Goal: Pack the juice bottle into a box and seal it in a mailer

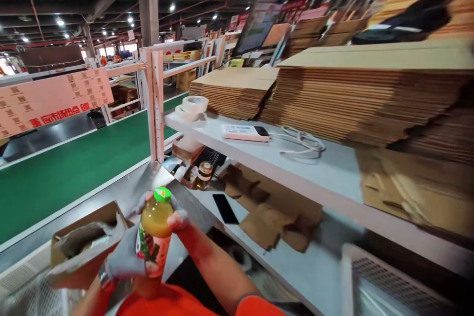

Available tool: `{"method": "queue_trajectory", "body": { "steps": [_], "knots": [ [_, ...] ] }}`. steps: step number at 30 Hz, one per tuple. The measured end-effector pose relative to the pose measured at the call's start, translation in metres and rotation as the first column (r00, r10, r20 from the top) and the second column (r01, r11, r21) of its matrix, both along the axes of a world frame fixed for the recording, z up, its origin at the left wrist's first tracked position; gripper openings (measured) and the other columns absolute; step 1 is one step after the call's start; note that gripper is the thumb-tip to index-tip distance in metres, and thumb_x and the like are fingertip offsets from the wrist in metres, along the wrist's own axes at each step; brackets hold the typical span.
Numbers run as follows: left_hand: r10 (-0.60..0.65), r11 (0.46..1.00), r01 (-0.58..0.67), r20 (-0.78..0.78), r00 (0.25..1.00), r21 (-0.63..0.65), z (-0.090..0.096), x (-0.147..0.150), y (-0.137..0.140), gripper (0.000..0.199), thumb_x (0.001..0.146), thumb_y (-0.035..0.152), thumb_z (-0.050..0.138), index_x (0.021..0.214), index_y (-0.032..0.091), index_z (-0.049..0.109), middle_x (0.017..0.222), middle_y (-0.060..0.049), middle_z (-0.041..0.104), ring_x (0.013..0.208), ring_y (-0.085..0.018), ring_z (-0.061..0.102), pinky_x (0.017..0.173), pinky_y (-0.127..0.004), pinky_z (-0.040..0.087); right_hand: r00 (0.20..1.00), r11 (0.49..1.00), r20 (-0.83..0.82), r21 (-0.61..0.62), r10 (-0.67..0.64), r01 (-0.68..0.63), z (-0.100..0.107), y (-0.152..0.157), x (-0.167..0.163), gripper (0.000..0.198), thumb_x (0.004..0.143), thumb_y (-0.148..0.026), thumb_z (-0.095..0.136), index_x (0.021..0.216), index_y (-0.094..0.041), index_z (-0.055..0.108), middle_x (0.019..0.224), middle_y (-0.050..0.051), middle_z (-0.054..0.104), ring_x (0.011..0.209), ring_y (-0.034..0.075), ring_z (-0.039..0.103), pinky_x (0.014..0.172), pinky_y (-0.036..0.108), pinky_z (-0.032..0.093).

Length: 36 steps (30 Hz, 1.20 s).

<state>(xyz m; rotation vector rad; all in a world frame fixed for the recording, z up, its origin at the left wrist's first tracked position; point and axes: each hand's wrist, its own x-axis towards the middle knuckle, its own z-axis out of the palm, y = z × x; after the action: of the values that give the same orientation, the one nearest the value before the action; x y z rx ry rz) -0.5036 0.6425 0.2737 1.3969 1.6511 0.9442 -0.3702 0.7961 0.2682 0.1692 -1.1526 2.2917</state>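
Note:
A juice bottle (155, 229) with a green cap and a fruit-patterned label stands almost upright in front of my chest. My left hand (128, 254), in a grey glove with bare fingertips, wraps around its left side. On the other side, my right hand (179, 220) also grips it, thumb against the bottle's shoulder just below the cap. Its other fingers are hidden behind the bottle. An opened cardboard box (87, 252) with clear plastic wrapping inside sits left of my left hand.
A green conveyor belt (81, 153) runs at the left. To the right, a shelf (333, 168) carries tape rolls (194, 104), a white device (245, 133), a cable (301, 140) and stacked flat cardboard (363, 98). Below lie a black phone (225, 208), a jar (204, 175) and cardboard pieces (274, 217).

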Motion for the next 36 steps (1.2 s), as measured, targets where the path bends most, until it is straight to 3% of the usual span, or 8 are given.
{"method": "queue_trajectory", "body": {
  "steps": [2, 4, 9, 12, 23, 30, 33, 36],
  "knots": [
    [0.012, 1.000, -0.011, -0.001, 1.000, 0.024, -0.005, 0.016, 0.001, 0.086, 0.067, 0.060, 0.091, 0.143, 0.029, 0.066, 0.114, -0.014, 0.077, 0.107, -0.037, 0.073, 0.092, -0.058, 0.062, 0.974, 0.971, 0.041, 0.100, -0.223, 0.218, 0.012, 0.000, 0.010, 0.078, 0.059, -0.068, 0.088, 0.118, -0.021, 0.067, 0.107, 0.010, 0.072, 0.101, 0.030, 0.071, 0.088, 0.042, 0.061],
    [0.052, 0.996, -0.052, 0.008, 0.999, 0.065, -0.010, 0.031, 0.002, 0.087, 0.067, 0.060, 0.090, 0.144, 0.029, 0.064, 0.122, -0.015, 0.075, 0.114, -0.039, 0.071, 0.096, -0.056, 0.061, 0.871, 0.849, 0.048, 0.254, -0.489, 0.463, 0.024, 0.001, 0.025, 0.075, 0.073, -0.069, 0.083, 0.128, -0.021, 0.066, 0.116, 0.011, 0.071, 0.107, 0.029, 0.069, 0.093, 0.040, 0.059],
    [0.235, 0.953, -0.230, -0.005, 0.972, 0.196, -0.021, 0.045, 0.006, 0.070, 0.068, 0.050, 0.087, 0.129, 0.028, 0.062, 0.122, -0.011, 0.074, 0.104, -0.033, 0.072, 0.094, -0.048, 0.062, 0.478, 0.251, -0.200, 0.647, -0.855, 0.720, 0.043, 0.004, 0.059, 0.035, 0.093, -0.044, 0.080, 0.122, -0.025, 0.072, 0.118, 0.010, 0.068, 0.103, 0.023, 0.068, 0.090, 0.035, 0.059],
    [0.296, 0.937, -0.267, -0.106, 0.949, 0.226, -0.030, 0.042, 0.005, 0.058, 0.068, 0.045, 0.085, 0.118, 0.028, 0.062, 0.117, -0.009, 0.074, 0.101, -0.032, 0.072, 0.091, -0.047, 0.062, 0.434, 0.076, -0.301, 0.743, -0.849, 0.665, 0.049, 0.003, 0.069, 0.020, 0.100, -0.032, 0.072, 0.118, -0.026, 0.076, 0.108, 0.009, 0.071, 0.096, 0.022, 0.071, 0.086, 0.035, 0.061],
    [0.291, 0.936, -0.264, -0.090, 0.952, 0.233, -0.043, 0.034, -0.008, 0.063, 0.073, 0.042, 0.084, 0.128, 0.022, 0.058, 0.119, -0.010, 0.075, 0.101, -0.029, 0.075, 0.089, -0.043, 0.063, 0.536, 0.024, -0.369, 0.807, -0.759, 0.590, 0.052, 0.006, 0.072, 0.014, 0.100, -0.014, 0.068, 0.102, -0.021, 0.080, 0.099, 0.006, 0.074, 0.085, 0.015, 0.072, 0.077, 0.025, 0.061],
    [0.311, 0.928, -0.282, -0.093, 0.946, 0.244, -0.038, 0.032, -0.015, 0.066, 0.075, 0.042, 0.080, 0.132, 0.017, 0.058, 0.118, -0.011, 0.076, 0.102, -0.029, 0.076, 0.089, -0.041, 0.064, 0.484, -0.005, -0.381, 0.790, -0.788, 0.613, 0.042, 0.002, 0.067, 0.019, 0.101, -0.013, 0.067, 0.108, -0.024, 0.081, 0.103, 0.006, 0.075, 0.091, 0.014, 0.073, 0.083, 0.025, 0.061],
    [0.391, 0.908, -0.360, -0.126, 0.912, 0.215, -0.043, 0.031, -0.011, 0.066, 0.074, 0.046, 0.079, 0.130, 0.017, 0.060, 0.116, -0.013, 0.076, 0.102, -0.034, 0.075, 0.089, -0.046, 0.062, 0.482, 0.087, -0.296, 0.776, -0.825, 0.625, 0.026, -0.007, 0.062, 0.021, 0.103, -0.024, 0.067, 0.119, -0.024, 0.080, 0.115, 0.009, 0.075, 0.104, 0.018, 0.073, 0.093, 0.029, 0.060],
    [0.434, 0.896, -0.408, -0.151, 0.888, 0.175, -0.043, 0.032, -0.002, 0.068, 0.075, 0.044, 0.075, 0.135, 0.019, 0.057, 0.120, -0.014, 0.075, 0.107, -0.038, 0.073, 0.089, -0.048, 0.058, 0.561, 0.409, -0.050, 0.633, -0.826, 0.658, 0.000, -0.025, 0.047, 0.061, 0.092, -0.047, 0.082, 0.146, -0.024, 0.065, 0.138, 0.013, 0.068, 0.128, 0.027, 0.067, 0.112, 0.038, 0.055]
  ]
}}
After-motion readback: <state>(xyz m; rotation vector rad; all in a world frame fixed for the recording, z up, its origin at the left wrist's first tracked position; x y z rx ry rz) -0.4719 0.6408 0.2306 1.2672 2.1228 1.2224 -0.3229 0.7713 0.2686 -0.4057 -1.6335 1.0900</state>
